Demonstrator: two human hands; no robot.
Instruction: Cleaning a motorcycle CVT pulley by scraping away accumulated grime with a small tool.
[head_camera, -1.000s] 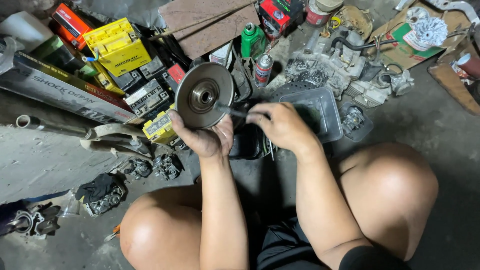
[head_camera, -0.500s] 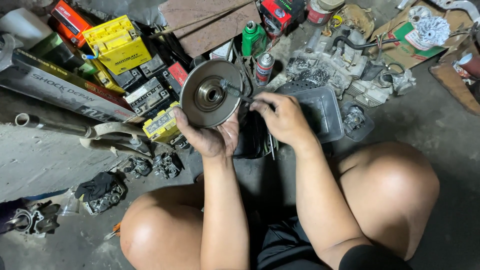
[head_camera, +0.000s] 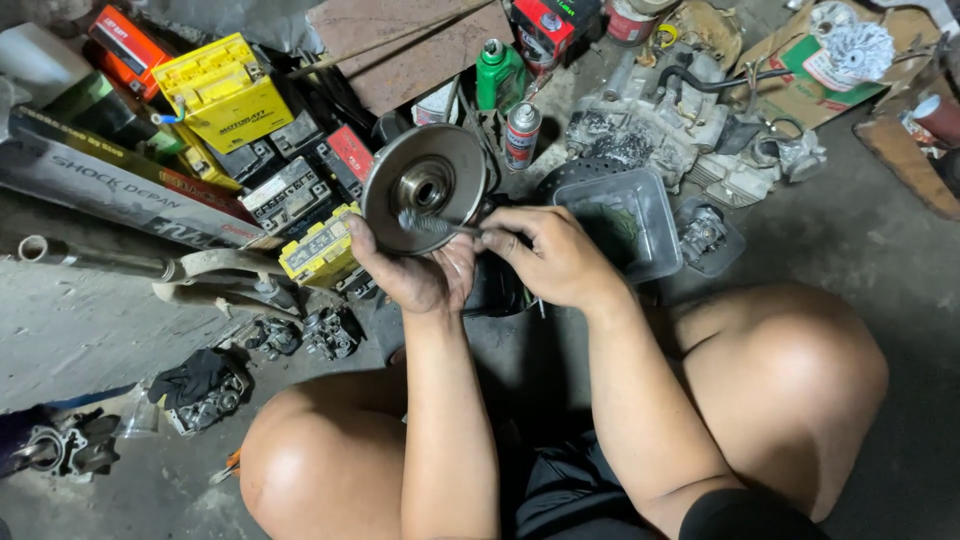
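Observation:
My left hand (head_camera: 418, 272) holds up a round grey metal disc part (head_camera: 425, 185) with a hub hole in its centre, gripping it from below at its lower rim. My right hand (head_camera: 553, 255) holds a small brush (head_camera: 430, 224) by its handle, and the bristle end lies against the disc's face just under the hub. Both hands are in front of me, above the concrete floor between my bare knees.
A clear plastic tub (head_camera: 622, 218) sits right of my hands. An engine block (head_camera: 680, 130), a spray can (head_camera: 521, 135) and a green bottle (head_camera: 497, 72) lie behind. Yellow and black batteries (head_camera: 225, 95) and boxes are stacked at left; small metal parts (head_camera: 205, 390) are scattered on the floor.
The disc has tilted and shifted slightly in my left hand. My right hand has moved the brush from the disc's right edge down across its face, under the hub.

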